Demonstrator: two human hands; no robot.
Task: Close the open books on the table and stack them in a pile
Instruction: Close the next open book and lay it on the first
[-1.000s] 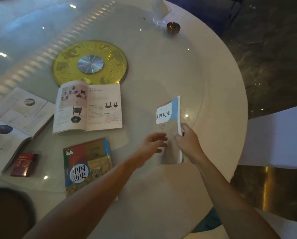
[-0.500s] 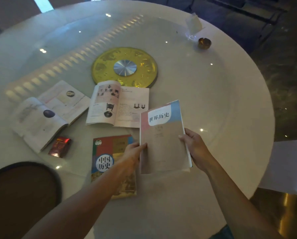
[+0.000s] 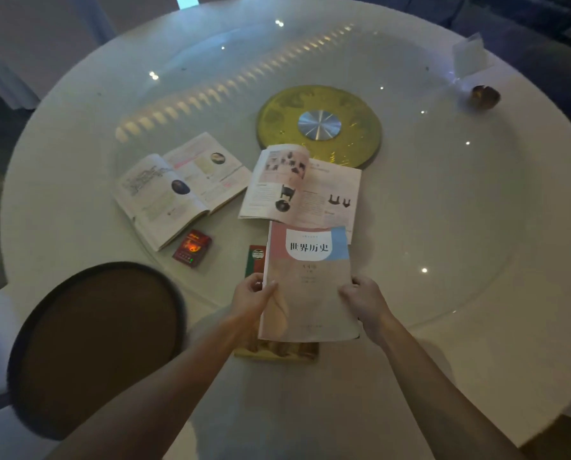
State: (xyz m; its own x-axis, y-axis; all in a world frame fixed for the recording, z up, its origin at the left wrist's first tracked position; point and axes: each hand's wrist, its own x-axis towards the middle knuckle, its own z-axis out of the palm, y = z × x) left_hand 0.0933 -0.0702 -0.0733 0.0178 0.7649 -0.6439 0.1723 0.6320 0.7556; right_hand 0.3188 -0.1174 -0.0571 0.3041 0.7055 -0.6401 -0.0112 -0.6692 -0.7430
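Halfway through a tidy-up at a round white counter (image 3: 476,360): left hand (image 3: 252,298) and right hand (image 3: 363,302) each clasping a long edge of a closed pink-and-blue history book (image 3: 307,283), thumbs on the cover, fingers tucked beneath. Held face up directly over a second closed book (image 3: 279,351), of which only a green-and-red strip just beyond the left hand and a yellowish band nearest the wearer show. Impossible to tell whether the upper volume already rests on the lower one or hovers just above it. By the look of things, a pile of two as good as formed, with the squaring-up of edges perhaps still to come, since the lower book juts out on the left and the near side. Left to do: two books still lying spread open, well beyond both hands. One, an open book with vessel pictures (image 3: 302,190), straight ahead, its near corner slightly covered by the held cover and its far edge overlapping a gold turntable disc (image 3: 354,127). The other, an open book with portrait ovals (image 3: 181,190), beyond and to the outside of the left hand. Near that one, a small red packet (image 3: 192,248), no part of the job. Roughly half finished, on this evidence.
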